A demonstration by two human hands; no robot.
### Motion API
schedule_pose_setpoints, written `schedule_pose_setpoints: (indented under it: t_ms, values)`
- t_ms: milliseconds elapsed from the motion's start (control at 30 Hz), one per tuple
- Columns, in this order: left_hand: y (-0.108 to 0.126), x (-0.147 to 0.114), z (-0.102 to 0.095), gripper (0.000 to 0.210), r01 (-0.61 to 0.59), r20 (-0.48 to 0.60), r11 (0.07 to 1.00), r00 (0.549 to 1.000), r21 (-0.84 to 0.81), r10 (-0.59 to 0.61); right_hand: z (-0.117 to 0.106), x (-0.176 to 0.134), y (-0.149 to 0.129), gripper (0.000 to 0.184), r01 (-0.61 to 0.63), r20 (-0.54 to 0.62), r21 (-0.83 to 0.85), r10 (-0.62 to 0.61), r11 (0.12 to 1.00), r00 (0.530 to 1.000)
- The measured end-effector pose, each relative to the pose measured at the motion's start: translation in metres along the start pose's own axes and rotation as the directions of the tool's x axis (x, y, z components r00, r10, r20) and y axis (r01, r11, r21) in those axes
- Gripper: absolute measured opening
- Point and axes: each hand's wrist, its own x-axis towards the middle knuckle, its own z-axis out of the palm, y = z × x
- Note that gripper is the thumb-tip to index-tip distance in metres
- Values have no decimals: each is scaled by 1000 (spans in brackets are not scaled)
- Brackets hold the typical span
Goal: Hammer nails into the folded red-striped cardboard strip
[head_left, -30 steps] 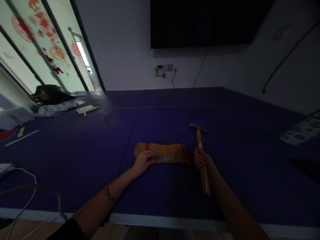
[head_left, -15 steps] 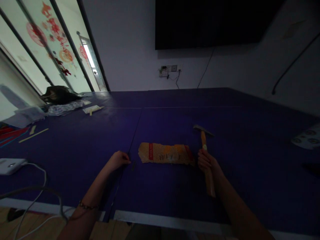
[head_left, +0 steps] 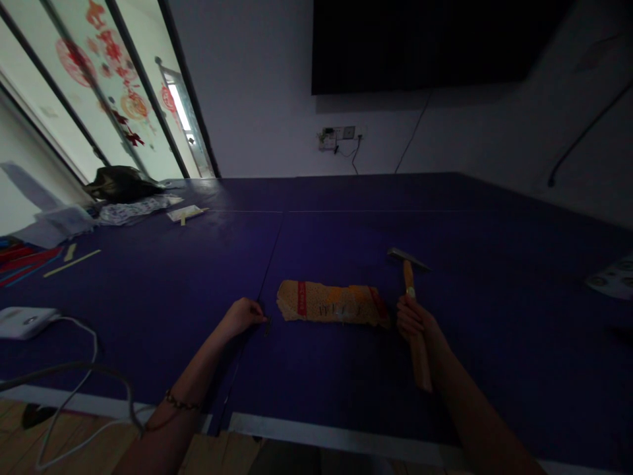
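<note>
In my right hand (head_left: 414, 318) is a hammer (head_left: 420, 359), gripped around the upper part of its wooden handle, its metal head pointing away from me. My left hand (head_left: 246, 316) is pinched at the fingertips on thin dark nails (head_left: 268, 328) lying on the table, left of a cardboard piece; how many lie there is hard to see. The brown cardboard piece (head_left: 316, 303), with red bands and orange patches, lies flat between my hands. Several thin dark nail-like strokes show on it, along with a clear shiny patch.
The purple table (head_left: 321, 376) has a seam left of the cardboard. A white device (head_left: 24, 323) with cables sits at the left. Red and blue strips (head_left: 30, 264), papers (head_left: 59, 224) and a dark bag (head_left: 121, 183) lie farther left. A patterned object (head_left: 613, 280) is at far right.
My left hand has moved slightly right, and its fingertips now reach the nails. My right hand still holds the hammer in about the same place. The view has shifted a little.
</note>
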Motion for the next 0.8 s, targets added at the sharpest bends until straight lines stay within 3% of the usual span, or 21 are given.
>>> schedule_pose_setpoints:
  t_ms: [467, 800]
  values:
    - [-2, 3, 6, 22, -22, -52, 997, 998, 78, 27, -5, 5, 2, 32, -68, 153, 45, 60, 997, 986]
    - [2, 1, 6, 23, -31, -65, 997, 997, 66, 35, -11, 6, 5, 28, -86, 190, 47, 75, 995, 979]
